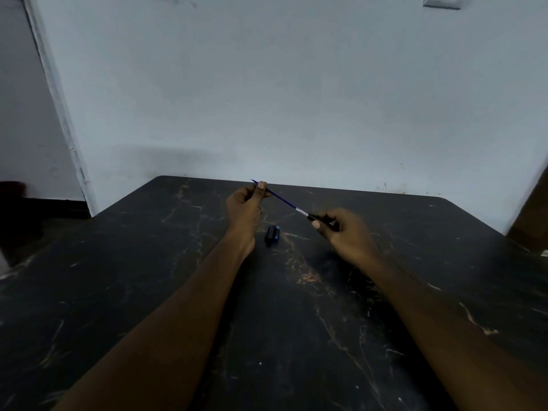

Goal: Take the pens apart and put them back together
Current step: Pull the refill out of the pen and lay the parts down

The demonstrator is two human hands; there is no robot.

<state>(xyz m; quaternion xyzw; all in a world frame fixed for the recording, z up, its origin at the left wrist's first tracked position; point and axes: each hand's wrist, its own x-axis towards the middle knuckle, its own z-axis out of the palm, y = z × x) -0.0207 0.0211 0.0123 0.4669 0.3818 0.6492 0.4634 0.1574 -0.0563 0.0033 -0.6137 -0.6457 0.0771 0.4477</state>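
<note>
My left hand [247, 203] pinches the tip end of a thin blue ink refill [284, 201] between thumb and fingers, above the far middle of the black marble table [148, 277]. The refill slants down to the right into a black pen barrel [321, 220], which my right hand [345, 231] grips with curled fingers. Most of the barrel is hidden inside that hand. On the table between my wrists lie two small pen parts side by side, a black cap [269, 235] and a blue piece [277, 233].
A pale wall stands right behind the table's far edge. A doorway and dark floor lie to the left. A brown panel [530, 221] rises at the right edge, with a small white object [544, 253] on the table near it.
</note>
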